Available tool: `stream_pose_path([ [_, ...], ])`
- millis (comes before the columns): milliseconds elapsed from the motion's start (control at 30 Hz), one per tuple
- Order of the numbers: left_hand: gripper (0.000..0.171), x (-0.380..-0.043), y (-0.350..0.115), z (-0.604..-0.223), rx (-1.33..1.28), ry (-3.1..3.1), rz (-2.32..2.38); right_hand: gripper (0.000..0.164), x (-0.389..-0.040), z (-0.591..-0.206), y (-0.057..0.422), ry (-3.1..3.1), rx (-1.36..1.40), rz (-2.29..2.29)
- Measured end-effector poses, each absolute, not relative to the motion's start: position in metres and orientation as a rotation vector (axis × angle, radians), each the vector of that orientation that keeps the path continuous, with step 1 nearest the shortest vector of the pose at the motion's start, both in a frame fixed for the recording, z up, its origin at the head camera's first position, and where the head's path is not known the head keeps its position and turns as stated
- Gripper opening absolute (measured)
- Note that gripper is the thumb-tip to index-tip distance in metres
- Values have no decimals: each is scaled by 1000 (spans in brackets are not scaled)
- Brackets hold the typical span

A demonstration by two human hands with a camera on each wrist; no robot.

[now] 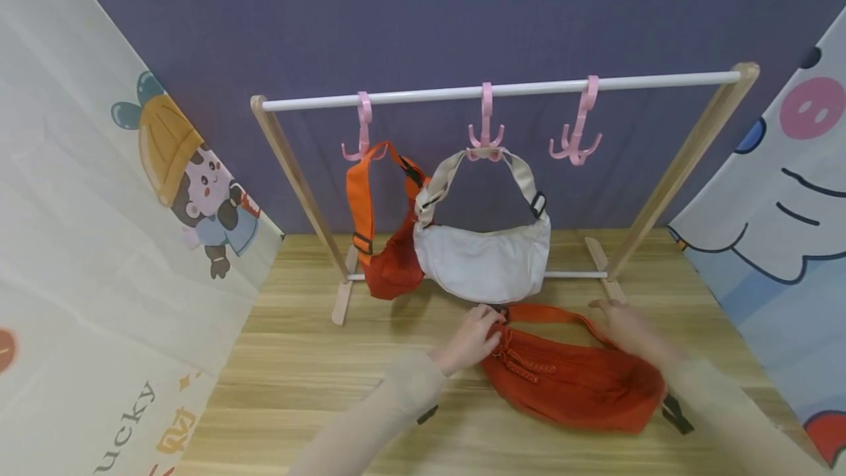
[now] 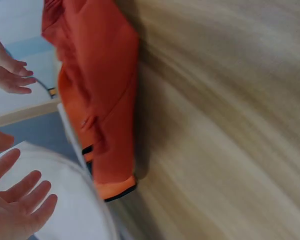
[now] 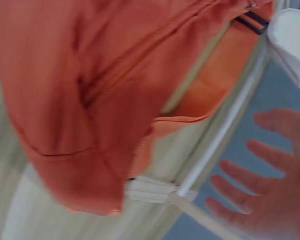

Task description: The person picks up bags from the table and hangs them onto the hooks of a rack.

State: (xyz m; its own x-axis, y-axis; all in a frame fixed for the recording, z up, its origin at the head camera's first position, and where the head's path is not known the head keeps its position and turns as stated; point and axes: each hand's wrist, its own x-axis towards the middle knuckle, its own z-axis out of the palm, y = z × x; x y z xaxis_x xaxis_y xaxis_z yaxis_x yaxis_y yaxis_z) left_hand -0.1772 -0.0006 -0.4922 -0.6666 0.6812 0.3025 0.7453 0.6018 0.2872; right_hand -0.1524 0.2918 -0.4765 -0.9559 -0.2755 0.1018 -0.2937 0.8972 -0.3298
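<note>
A red waist bag (image 1: 575,377) with an orange strap (image 1: 548,314) lies on the wooden table in front of the rack. By its left end, near the strap's dark buckle, is my left hand (image 1: 472,340); in the left wrist view this hand (image 2: 20,200) has spread fingers and holds nothing. My right hand (image 1: 634,330), blurred, is over the bag's right side near the strap. The right wrist view shows that hand (image 3: 265,175) with fingers apart and nothing in them. Zipper pulls (image 1: 522,370) lie on the bag's front.
A white rail (image 1: 423,95) on wooden legs carries three pink hooks. An orange-red bag (image 1: 396,263) hangs on the left hook (image 1: 363,127), a white bag (image 1: 485,263) on the middle one. The right hook (image 1: 576,131) holds no bag. Printed curtains flank the table (image 1: 291,388).
</note>
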Motion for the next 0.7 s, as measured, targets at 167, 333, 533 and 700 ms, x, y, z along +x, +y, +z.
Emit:
stream_pose_path([
  [167, 29, -174, 1, -505, -1228, -2674, -451, 47, -145, -491, 301, -3170, 402, 423],
  [333, 47, -170, 3, -513, -1307, -2817, -378, 61, -140, -501, 306, -3288, 309, 404],
  [533, 55, -168, 6, -523, -1336, -2946, -205, 75, -136, -507, 309, -3429, 165, 523],
  [700, 53, -167, 7, -529, -1328, -2985, -119, 78, -136, -511, 309, -3477, 151, 546],
])
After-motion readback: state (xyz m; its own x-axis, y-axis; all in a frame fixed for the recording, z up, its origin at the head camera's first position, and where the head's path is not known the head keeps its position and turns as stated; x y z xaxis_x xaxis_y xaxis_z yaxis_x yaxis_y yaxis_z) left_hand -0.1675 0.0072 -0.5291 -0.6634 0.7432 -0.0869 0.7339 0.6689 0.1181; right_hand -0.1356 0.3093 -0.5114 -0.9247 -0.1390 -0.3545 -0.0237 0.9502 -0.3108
